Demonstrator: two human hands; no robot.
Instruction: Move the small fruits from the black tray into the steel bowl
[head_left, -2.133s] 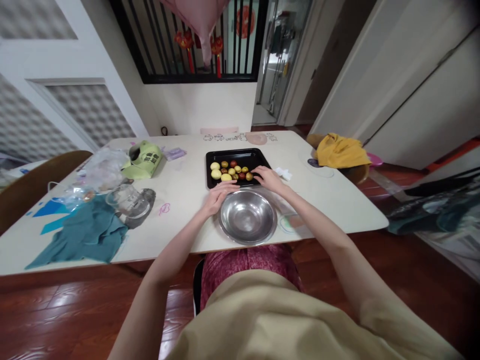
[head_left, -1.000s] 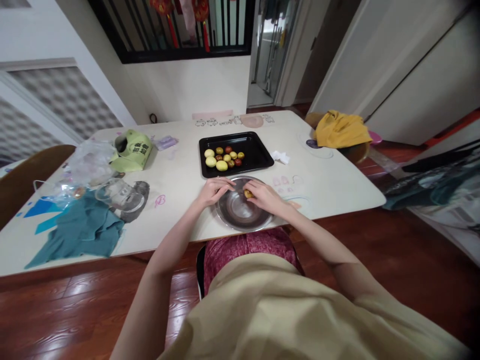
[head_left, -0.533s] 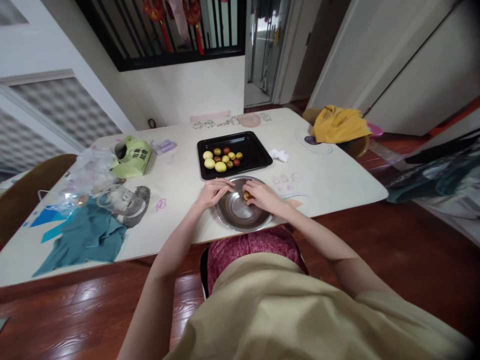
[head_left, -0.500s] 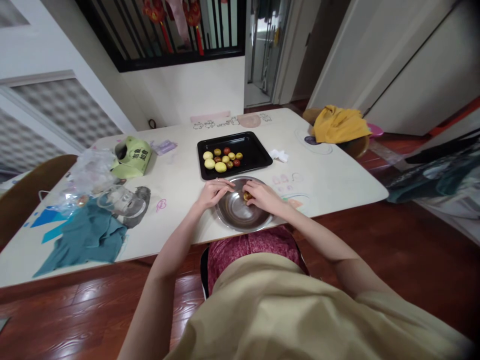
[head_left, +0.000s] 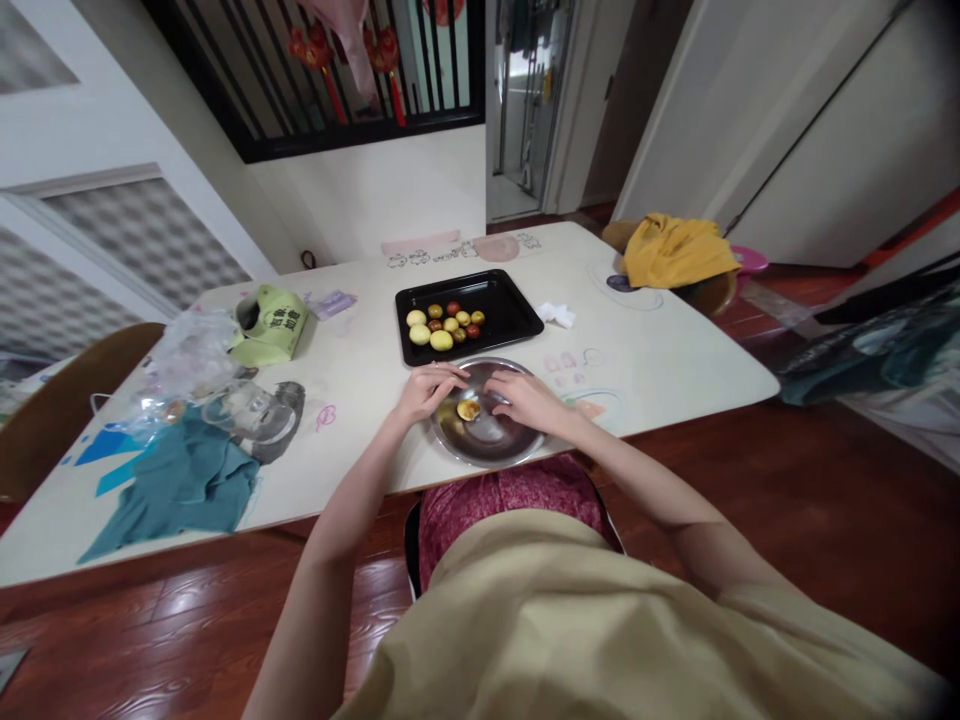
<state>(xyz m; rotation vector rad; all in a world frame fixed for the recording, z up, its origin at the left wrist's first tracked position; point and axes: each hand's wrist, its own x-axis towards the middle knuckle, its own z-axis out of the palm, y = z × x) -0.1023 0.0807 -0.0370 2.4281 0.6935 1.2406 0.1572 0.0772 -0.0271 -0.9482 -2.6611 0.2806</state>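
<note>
A steel bowl [head_left: 491, 440] stands at the table's near edge, with one small yellow fruit with brown patches [head_left: 468, 410] lying inside it. My left hand [head_left: 431, 388] rests over the bowl's upper left rim, its fingers stretched out and holding nothing. Over the right rim reaches my right hand [head_left: 526, 400]; its bent fingers are apart and clear of the fruit. Just beyond the bowl is a black baking tray [head_left: 502, 300]. Yellow, greenish and dark red round fruits [head_left: 442, 340] lie grouped in its left half.
A crumpled white tissue [head_left: 556, 314] lies right of the tray. Toward the left of the table [head_left: 352, 450] are a green printed bag [head_left: 268, 325], clear plastic bags [head_left: 191, 345] and a teal cloth [head_left: 180, 475]. A yellow cloth [head_left: 675, 250] hangs over a chair at the right.
My right hand has let go of the fruit, which now lies in the bowl further left and nearer me. My left hand stays at the rim. The view has shifted slightly.
</note>
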